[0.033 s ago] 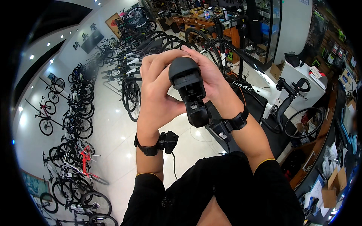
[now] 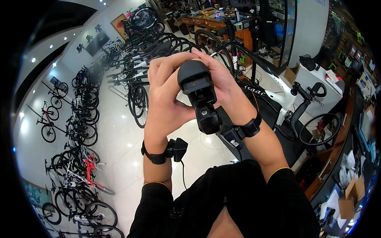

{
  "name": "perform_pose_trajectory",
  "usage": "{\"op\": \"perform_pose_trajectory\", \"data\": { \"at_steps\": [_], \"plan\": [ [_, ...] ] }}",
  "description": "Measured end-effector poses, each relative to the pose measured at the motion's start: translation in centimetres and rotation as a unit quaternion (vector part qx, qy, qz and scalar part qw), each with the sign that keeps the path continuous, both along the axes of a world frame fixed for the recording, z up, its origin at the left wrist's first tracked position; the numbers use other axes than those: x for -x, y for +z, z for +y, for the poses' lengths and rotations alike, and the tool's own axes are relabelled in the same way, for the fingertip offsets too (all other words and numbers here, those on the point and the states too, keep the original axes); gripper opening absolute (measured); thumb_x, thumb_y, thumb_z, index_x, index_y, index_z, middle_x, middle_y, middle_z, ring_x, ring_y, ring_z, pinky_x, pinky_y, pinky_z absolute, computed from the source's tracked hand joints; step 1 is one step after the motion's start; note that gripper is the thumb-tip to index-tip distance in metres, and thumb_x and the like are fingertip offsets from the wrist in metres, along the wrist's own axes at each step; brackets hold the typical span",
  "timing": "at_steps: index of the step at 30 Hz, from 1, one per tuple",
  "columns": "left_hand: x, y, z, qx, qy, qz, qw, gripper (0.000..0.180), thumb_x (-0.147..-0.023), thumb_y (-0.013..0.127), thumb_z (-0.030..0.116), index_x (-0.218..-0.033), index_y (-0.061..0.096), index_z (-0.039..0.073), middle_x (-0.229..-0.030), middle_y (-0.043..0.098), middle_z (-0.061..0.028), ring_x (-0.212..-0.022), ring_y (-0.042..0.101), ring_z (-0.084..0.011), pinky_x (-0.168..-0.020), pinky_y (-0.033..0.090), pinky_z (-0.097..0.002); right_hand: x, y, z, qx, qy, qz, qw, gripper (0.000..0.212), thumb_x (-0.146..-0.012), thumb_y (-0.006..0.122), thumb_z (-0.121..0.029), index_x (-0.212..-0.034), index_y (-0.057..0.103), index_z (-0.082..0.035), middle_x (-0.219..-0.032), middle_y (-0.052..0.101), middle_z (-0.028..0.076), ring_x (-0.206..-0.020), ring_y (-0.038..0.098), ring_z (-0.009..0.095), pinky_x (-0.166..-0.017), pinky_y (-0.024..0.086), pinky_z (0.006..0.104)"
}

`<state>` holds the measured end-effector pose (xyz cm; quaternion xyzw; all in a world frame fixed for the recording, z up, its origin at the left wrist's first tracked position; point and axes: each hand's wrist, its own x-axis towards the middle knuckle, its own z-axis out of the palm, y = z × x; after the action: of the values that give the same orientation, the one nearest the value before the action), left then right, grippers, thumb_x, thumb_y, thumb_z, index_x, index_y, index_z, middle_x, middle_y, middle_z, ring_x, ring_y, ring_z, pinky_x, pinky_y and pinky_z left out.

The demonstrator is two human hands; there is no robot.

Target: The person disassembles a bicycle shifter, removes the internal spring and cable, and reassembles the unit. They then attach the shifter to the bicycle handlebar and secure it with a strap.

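Observation:
In the middle, a black jointed fitting [image 2: 200, 95] with a rounded cap and a screw stands in front of both hands. My left hand [image 2: 163, 85] is closed, its fingers curled over the top and its thumb passing behind the fitting. From the other side comes my right hand [image 2: 220, 75], with its fingers bent in beside the cap against the left fingers. Most fingertips are hidden, and whether they grip the fitting or something behind it does not show. Each wrist wears a black strap with a small device, the left one [image 2: 176, 150] and the right one [image 2: 236, 135].
Rows of parked bicycles [image 2: 85, 107] line the left and back. To the right stands a black and white road bike [image 2: 278, 93] on a dark mat, with a white box [image 2: 321, 89] behind it. A cluttered counter [image 2: 337, 190] curves along the right; a workbench [image 2: 204, 22] stands at the back.

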<state>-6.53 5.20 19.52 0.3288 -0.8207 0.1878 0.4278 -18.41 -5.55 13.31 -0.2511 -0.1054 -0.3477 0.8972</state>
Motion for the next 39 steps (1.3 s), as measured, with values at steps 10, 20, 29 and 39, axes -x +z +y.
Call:
{"op": "perform_pose_trajectory", "data": {
  "at_steps": [10,20,29,39],
  "plan": [
    [0.3,0.0,-0.1,0.004,-0.023,0.028,0.999,0.061,-0.052,0.091,0.025,-0.106,0.068,0.009,-0.118,0.063,-0.0039,-0.103,0.054,-0.0275,-0.093,0.039,-0.0381,-0.2,-1.4,-0.4,0.055,0.056,-0.108,0.991,0.023,-0.104,0.047,-0.023,-0.116,0.057,-0.006,-0.101,0.068,0.009,-0.087,0.071,0.019,-0.074,0.063,0.0340],
    [0.0,-0.3,-0.2,-0.001,-0.024,0.017,1.000,0.063,-0.051,0.092,0.026,-0.107,0.068,0.009,-0.117,0.064,-0.0051,-0.105,0.054,-0.0273,-0.093,0.041,-0.0390,0.0,-1.7,-0.5,0.056,0.070,-0.103,0.991,0.023,-0.105,0.045,-0.021,-0.112,0.059,-0.005,-0.101,0.069,0.010,-0.088,0.072,0.019,-0.075,0.064,0.0343],
    [-0.3,-0.2,0.0,0.004,-0.010,0.009,1.000,0.068,-0.049,0.092,0.024,-0.111,0.068,0.009,-0.117,0.064,-0.0077,-0.108,0.054,-0.0284,-0.094,0.043,-0.0402,-0.1,0.2,1.3,0.026,0.004,-0.007,1.000,0.027,-0.104,0.047,-0.031,-0.093,0.061,-0.010,-0.070,0.058,-0.002,-0.061,0.056,0.008,-0.057,0.049,0.0235],
    [-0.1,0.5,-0.1,0.019,-0.033,0.001,0.999,0.061,-0.054,0.087,0.025,-0.109,0.068,0.008,-0.116,0.062,-0.0047,-0.103,0.052,-0.0273,-0.091,0.038,-0.0375,1.3,2.1,4.2,0.014,-0.132,0.103,0.986,0.035,-0.105,0.041,-0.031,-0.090,0.063,-0.008,-0.067,0.065,-0.002,-0.052,0.061,0.006,-0.053,0.054,0.0211]
  ]
}}
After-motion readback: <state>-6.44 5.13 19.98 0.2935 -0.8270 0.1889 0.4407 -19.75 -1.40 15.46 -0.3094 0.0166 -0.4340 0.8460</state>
